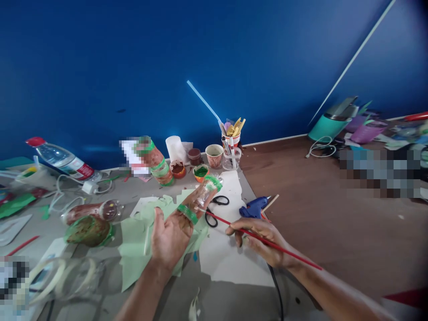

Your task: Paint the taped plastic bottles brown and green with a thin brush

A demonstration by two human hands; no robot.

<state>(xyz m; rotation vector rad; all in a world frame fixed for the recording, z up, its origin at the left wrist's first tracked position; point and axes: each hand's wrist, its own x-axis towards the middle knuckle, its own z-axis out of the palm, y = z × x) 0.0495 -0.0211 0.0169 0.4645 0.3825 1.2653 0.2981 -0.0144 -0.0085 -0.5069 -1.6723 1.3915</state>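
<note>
A clear plastic bottle piece (203, 196) with green bands at both ends rests in my left hand (172, 240). The thumb stands apart, and the other fingers are hidden by the bottle. My right hand (261, 240) pinches a thin red paintbrush (284, 248), its tip at the side of the bottle piece. Just behind the brush lie scissors (220, 200) with black handles. Beyond the bottle piece stand a small pot of green paint (201, 173) and a pot of brown paint (178, 169). Pale green paper (133, 240) lies under my left hand.
A blue glue gun (252, 208) lies right of the white paper (234, 263). A painted bottle stack (155, 162), a paper cup (214, 156) and a cup of tools (233, 133) stand along the blue wall. At left are a water bottle (63, 160) and painted bottle pieces (89, 231).
</note>
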